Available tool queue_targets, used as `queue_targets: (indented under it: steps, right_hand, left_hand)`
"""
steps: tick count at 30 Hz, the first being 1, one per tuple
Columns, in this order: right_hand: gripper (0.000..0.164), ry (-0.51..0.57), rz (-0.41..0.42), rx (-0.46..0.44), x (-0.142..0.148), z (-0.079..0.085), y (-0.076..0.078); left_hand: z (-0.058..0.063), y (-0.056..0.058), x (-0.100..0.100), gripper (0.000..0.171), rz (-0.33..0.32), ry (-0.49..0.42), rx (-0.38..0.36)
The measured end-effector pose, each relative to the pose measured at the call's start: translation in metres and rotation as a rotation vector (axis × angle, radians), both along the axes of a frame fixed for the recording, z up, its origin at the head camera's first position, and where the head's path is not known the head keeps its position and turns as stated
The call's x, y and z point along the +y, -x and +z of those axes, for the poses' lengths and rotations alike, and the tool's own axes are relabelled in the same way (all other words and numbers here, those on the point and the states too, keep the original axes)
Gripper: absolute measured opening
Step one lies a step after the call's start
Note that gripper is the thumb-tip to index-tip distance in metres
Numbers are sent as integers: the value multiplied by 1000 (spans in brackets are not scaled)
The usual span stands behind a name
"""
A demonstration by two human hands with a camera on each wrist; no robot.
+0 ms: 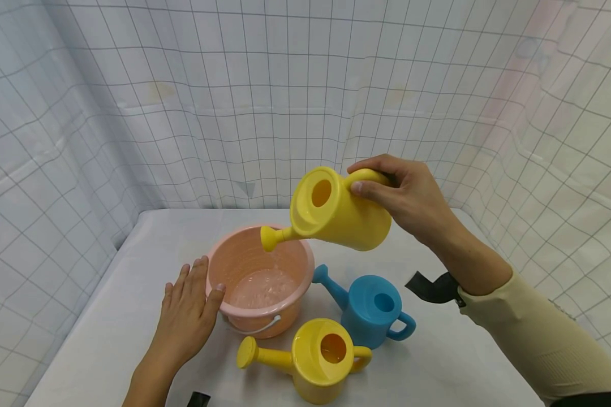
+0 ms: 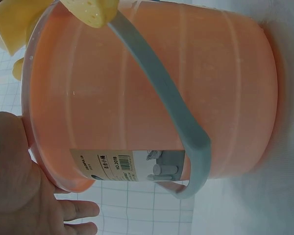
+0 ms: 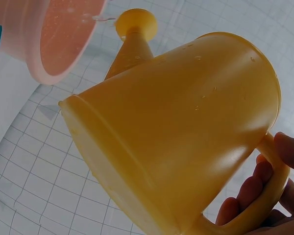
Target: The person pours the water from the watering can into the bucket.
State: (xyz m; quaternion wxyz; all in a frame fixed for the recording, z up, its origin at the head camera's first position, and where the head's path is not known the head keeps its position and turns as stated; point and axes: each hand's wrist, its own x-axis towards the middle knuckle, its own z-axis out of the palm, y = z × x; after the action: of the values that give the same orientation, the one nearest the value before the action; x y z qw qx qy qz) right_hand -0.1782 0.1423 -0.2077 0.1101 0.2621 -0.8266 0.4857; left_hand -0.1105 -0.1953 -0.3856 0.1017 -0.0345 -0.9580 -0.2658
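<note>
My right hand (image 1: 404, 189) grips the handle of a yellow watering can (image 1: 356, 220), tilted to the left above the pink bucket (image 1: 305, 282). Its spout hangs over the bucket's opening, and a thin stream of water runs from it in the right wrist view. Rippled water (image 1: 265, 288) lies at the bottom of the bucket. Against the bucket's left rim rests my left hand (image 1: 188, 314), its fingers straight. In the left wrist view the bucket (image 2: 152, 98) shows a paper label (image 2: 127, 165) and a grey handle (image 2: 166, 93) hanging down its side.
A second yellow watering can (image 1: 318, 362) stands upright in front of the bucket, with some liquid inside. Just behind it, to the right, is a blue watering can (image 1: 371, 311). White gridded curtains (image 1: 305, 102) enclose the white table (image 1: 438, 362) at the back and sides.
</note>
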Motion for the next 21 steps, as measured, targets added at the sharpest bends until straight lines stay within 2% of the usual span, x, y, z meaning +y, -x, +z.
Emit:
queue_targets:
  steps: [21]
  right_hand:
    - [29,-10,15,-6,-2,3,0]
  left_hand:
    - [2,0,0,68,-2,10,-18]
